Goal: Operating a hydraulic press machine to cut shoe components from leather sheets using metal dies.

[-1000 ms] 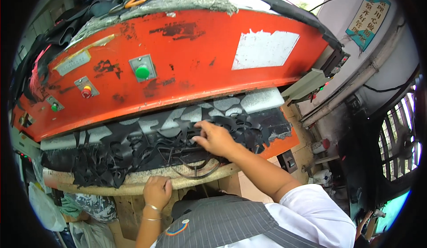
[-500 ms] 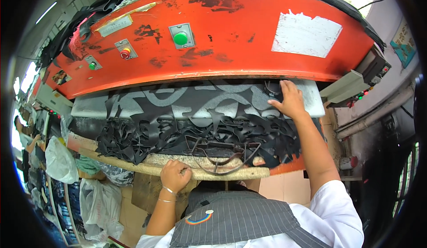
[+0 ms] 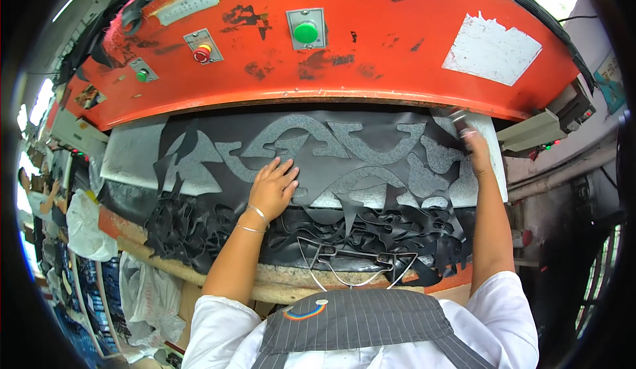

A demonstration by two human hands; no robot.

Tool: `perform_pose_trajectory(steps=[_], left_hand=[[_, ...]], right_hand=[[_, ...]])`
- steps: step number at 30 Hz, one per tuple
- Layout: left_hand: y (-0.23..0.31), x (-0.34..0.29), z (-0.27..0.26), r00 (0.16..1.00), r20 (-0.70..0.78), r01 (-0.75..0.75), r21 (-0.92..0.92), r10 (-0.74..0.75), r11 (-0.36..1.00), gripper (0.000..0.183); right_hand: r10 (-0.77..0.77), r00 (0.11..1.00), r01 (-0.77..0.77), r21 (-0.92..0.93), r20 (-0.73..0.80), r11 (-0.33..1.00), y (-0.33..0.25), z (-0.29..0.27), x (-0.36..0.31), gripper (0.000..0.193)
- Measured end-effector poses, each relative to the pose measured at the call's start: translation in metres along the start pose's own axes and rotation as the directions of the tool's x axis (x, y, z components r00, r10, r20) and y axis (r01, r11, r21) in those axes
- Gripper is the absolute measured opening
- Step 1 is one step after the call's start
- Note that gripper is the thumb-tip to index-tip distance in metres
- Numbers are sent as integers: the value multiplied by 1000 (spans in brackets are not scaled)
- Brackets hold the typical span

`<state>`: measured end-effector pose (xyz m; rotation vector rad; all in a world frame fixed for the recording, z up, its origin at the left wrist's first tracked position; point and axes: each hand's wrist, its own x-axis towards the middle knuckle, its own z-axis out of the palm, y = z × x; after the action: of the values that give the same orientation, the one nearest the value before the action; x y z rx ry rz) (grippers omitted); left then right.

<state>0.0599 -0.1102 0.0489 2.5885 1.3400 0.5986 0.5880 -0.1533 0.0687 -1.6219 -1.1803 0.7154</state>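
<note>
My left hand (image 3: 275, 187) lies open, fingers spread, on a black leather-like sheet (image 3: 308, 170) with curved shapes cut out of it. A pale cutting board (image 3: 132, 150) shows through the holes. At the sheet's far right, my right hand (image 3: 478, 150) is closed around a small metal cutting die (image 3: 458, 118), blurred by motion, close to the board's right edge. A larger strip-metal cutting die (image 3: 384, 259) rests at the near edge, in front of my apron and touched by neither hand.
A red press beam (image 3: 265, 81) with green and red buttons spans the far side above the board. Tangled black offcuts (image 3: 185, 230) heap along the board's near side. Plastic bags (image 3: 149, 296) hang at the left. A control box (image 3: 536, 130) juts out at the right.
My left hand has moved from the near table edge forward onto the sheet. My right hand has gone right and taken up the small die. The sheet's cut-outs show more fully, further from the beam.
</note>
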Motion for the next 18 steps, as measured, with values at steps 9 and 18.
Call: perform_pose_trajectory(steps=[9,18], left_hand=[[-32,4,14,999,-35,-6,-218,-2,976,49],[-49,-6,19,999,2,46,-404,-49,914,85]], right_hand=[[-344,856,498,-437,385,749,-106,165,-59,89],[-353,632,725,-365,689,584,-114,297,-54,100]])
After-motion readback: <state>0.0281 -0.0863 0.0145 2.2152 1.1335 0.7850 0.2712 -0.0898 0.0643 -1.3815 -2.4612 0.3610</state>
